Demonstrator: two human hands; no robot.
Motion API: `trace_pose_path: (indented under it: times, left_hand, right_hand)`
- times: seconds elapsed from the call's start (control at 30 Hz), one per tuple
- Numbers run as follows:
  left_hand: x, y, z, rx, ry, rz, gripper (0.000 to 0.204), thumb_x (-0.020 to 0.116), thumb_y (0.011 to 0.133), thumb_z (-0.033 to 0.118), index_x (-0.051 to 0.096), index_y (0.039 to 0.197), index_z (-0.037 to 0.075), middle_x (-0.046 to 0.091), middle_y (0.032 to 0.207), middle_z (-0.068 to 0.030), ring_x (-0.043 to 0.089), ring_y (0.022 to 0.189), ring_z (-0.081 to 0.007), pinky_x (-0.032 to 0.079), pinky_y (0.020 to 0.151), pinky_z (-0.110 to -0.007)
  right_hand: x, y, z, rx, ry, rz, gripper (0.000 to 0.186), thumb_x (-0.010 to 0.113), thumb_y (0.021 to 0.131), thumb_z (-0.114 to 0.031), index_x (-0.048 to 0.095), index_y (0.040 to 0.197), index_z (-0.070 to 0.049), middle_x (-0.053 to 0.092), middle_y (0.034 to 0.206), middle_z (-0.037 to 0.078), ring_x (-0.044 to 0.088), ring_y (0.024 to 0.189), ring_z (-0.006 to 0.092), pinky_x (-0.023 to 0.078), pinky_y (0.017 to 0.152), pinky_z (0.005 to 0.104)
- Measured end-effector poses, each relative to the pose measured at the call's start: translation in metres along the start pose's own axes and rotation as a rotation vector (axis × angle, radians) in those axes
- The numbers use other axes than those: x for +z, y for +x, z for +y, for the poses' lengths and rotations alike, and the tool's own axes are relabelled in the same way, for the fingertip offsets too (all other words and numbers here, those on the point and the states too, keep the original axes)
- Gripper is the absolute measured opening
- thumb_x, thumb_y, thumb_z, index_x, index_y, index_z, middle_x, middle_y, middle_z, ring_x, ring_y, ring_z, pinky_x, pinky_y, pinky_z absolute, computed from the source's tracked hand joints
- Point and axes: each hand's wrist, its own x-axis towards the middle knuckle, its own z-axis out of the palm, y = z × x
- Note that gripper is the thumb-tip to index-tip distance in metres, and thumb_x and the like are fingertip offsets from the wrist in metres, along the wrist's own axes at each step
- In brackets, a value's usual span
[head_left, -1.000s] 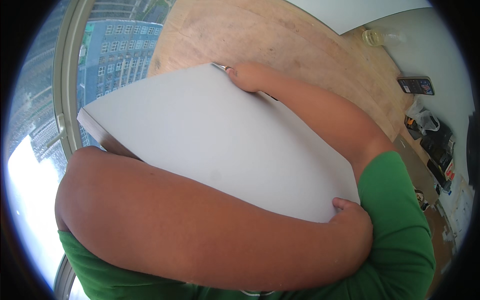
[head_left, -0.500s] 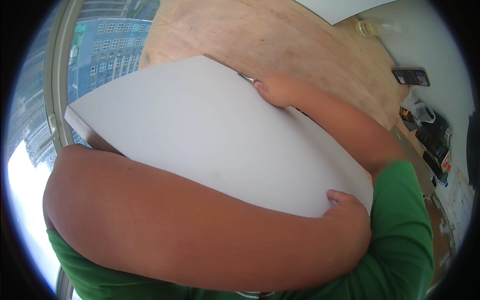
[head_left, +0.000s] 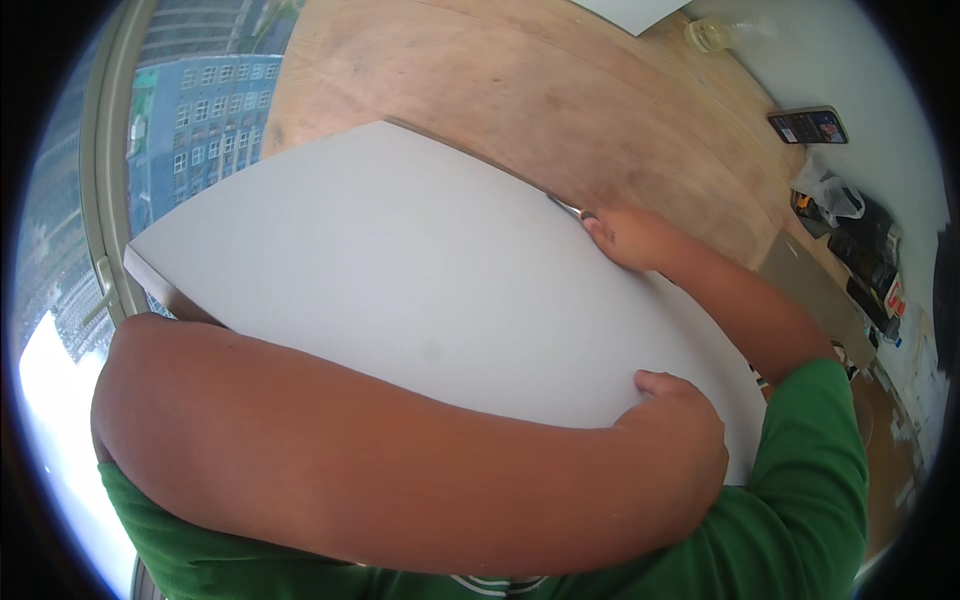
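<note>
A large white board (head_left: 400, 260) with a thick side lies slanted before my body. My left forearm runs along its near side. My left hand (head_left: 675, 415) holds the board near its right end, thumb laid on the white face, other fingers hidden. My right hand (head_left: 625, 238) is closed round a slim tool (head_left: 566, 206) with a silver metal front part; its handle is mostly covered, so I cannot tell its exact kind. The tool's tip lies against the board's far right edge.
The board rests over a wooden tabletop (head_left: 480, 75). A window frame (head_left: 112, 180) is close on the left. Against the right wall are a phone (head_left: 808, 125), a clear plastic bottle (head_left: 710, 35), and a plastic bag (head_left: 828, 190) among black items. Another white panel (head_left: 632, 12) shows at the top.
My right hand has slid with the tool along the board's far edge, toward the right and nearer to me. My left hand keeps its hold, and the view has shifted slightly.
</note>
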Motion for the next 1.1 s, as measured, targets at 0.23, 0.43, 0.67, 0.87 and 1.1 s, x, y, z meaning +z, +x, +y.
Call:
trace_pose_path:
  times: [0.23,0.43,0.67,0.87,1.1]
  left_hand:
    - [-0.004,0.000,0.005,-0.115,-0.031,-0.018,0.052,0.054,0.101,0.028,0.058,0.130,-0.015,0.064,0.118,-0.0365,0.068,0.098,-0.0400,0.056,0.082,-0.044]
    - [0.014,0.000,0.010,-0.133,0.077,0.117,0.054,0.052,0.104,0.035,0.061,0.126,-0.013,0.067,0.110,-0.0300,0.065,0.086,-0.0344,0.055,0.073,-0.042]
    - [0.037,-0.006,0.017,-0.220,0.081,0.379,0.058,0.052,0.104,0.039,0.059,0.131,-0.012,0.065,0.121,-0.0349,0.068,0.097,-0.0410,0.058,0.074,-0.044]
    - [0.040,-0.005,0.018,-0.229,0.099,0.405,0.058,0.051,0.105,0.040,0.058,0.133,-0.011,0.062,0.126,-0.0375,0.067,0.110,-0.0488,0.060,0.084,-0.047]
    - [0.037,-0.006,0.020,-0.239,0.097,0.379,0.059,0.049,0.106,0.040,0.056,0.135,-0.010,0.062,0.129,-0.0366,0.066,0.111,-0.0480,0.060,0.086,-0.047]
  right_hand:
    - [0.023,-0.070,0.061,0.215,-0.029,-0.037,0.046,0.040,0.107,-0.038,0.069,0.105,-0.002,0.072,0.106,0.021,0.067,0.099,0.0414,0.052,0.087,0.0515]
    - [0.037,-0.129,0.120,0.234,-0.067,-0.008,0.046,0.043,0.107,-0.042,0.068,0.106,-0.004,0.071,0.102,0.021,0.066,0.100,0.0407,0.051,0.090,0.0511]
    - [0.002,-0.113,0.144,0.116,-0.037,0.340,0.035,0.052,0.106,-0.036,0.065,0.119,-0.007,0.067,0.107,0.019,0.065,0.103,0.0380,0.051,0.089,0.0459]
    - [0.001,-0.020,0.145,0.099,-0.349,0.620,0.039,0.057,0.103,-0.039,0.056,0.128,-0.009,0.058,0.123,0.014,0.059,0.115,0.0337,0.050,0.095,0.0470]
    - [0.008,-0.005,0.148,0.103,-0.423,0.866,0.042,0.064,0.099,-0.039,0.055,0.128,-0.009,0.056,0.125,0.012,0.057,0.118,0.0316,0.049,0.096,0.0476]
